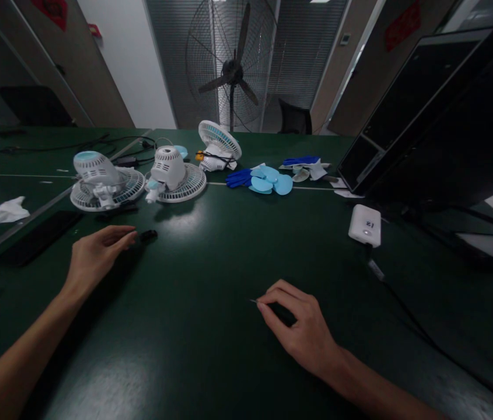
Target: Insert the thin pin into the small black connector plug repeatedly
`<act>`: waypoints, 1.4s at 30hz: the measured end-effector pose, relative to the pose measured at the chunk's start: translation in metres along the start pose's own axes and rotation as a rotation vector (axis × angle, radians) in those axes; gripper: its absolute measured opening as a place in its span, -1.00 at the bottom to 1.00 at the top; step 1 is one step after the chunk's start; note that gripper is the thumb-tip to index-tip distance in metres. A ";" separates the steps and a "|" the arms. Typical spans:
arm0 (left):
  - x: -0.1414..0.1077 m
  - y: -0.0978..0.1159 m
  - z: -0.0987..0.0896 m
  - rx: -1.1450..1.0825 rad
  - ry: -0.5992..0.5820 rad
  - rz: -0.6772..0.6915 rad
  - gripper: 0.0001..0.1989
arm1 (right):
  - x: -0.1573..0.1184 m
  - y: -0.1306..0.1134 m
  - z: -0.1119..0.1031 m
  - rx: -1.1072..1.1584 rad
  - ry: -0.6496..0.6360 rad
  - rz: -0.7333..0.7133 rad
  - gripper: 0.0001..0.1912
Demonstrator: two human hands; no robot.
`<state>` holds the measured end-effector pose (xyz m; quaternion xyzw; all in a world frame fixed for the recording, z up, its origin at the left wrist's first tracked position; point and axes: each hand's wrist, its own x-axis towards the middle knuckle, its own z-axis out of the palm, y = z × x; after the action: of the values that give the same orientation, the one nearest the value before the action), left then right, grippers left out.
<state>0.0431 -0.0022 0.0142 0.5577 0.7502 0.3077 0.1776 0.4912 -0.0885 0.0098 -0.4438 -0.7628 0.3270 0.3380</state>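
My right hand [301, 326] is held above the green table [193, 262], thumb and forefinger pinched on a thin, pin-like metal piece [252, 301]. The piece points left and is too small to name exactly. Further left and farther off, my left hand [97, 254] has its fingers drawn together towards the thumb. Whether anything small sits between those fingertips is hidden. Just right of them lies a small black object [148, 235], apart from the fingers as far as I can see.
Two small white fans [106, 186] [178, 181] lie face down at back left; another fan [219, 146] leans behind. Light-blue fan blades [271, 179] rest beside blue gloves [238, 178]. A white power bank [364, 225] with a black cable and a large black monitor [439, 116] occupy the right.
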 end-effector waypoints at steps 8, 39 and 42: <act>-0.005 0.014 0.033 0.018 0.032 0.198 -0.47 | 0.001 -0.003 -0.001 -0.013 -0.003 0.000 -0.82; -0.003 0.022 0.035 0.098 -0.042 0.121 -0.46 | 0.000 -0.002 0.000 -0.019 -0.011 0.005 -0.82; -0.027 0.046 0.052 0.008 -0.212 0.256 -0.54 | 0.001 -0.003 0.000 -0.030 -0.021 0.000 -0.82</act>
<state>0.1163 -0.0050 0.0036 0.6788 0.6512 0.2643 0.2128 0.4891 -0.0886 0.0121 -0.4452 -0.7711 0.3203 0.3235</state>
